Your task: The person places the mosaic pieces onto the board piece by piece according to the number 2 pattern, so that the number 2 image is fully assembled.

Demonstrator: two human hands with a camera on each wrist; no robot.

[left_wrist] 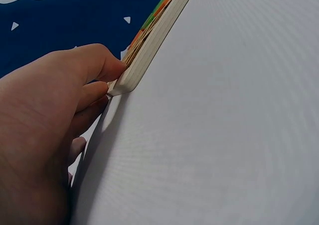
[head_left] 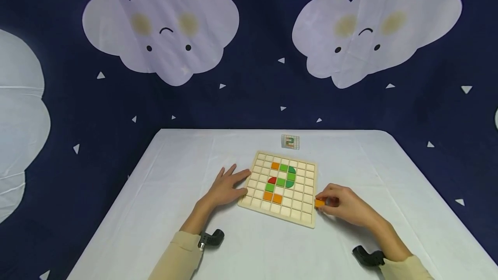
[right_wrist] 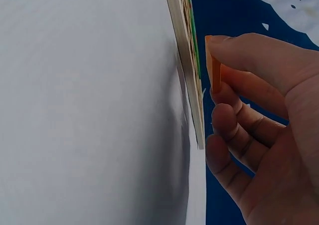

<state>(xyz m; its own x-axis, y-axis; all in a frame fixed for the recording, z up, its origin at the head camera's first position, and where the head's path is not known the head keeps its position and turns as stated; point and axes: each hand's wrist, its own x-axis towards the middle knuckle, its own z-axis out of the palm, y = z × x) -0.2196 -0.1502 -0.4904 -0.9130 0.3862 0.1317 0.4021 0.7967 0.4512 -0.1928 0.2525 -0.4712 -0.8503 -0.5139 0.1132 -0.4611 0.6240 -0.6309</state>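
Note:
A square wooden grid board (head_left: 295,214) lies slightly turned on the white table. Orange, green and red tiles fill some of its cells in a curved pattern. My left hand (head_left: 225,189) has its fingers spread, with thumb and forefinger touching the board's left edge; the left wrist view shows the thumb on the board's rim (left_wrist: 154,43). Between thumb and fingertips, my right hand (head_left: 346,202) pinches an orange square tile (head_left: 320,203) beside the board's right edge. In the right wrist view this tile (right_wrist: 215,65) stands on edge, apart from the board.
Behind the board lies a small card (head_left: 290,141) printed with a coloured pattern on a grid. White cloth covers the table (head_left: 186,159). A dark blue curtain (head_left: 256,103) with clouds and triangles hangs behind it. Each wrist carries a black camera mount (head_left: 213,238).

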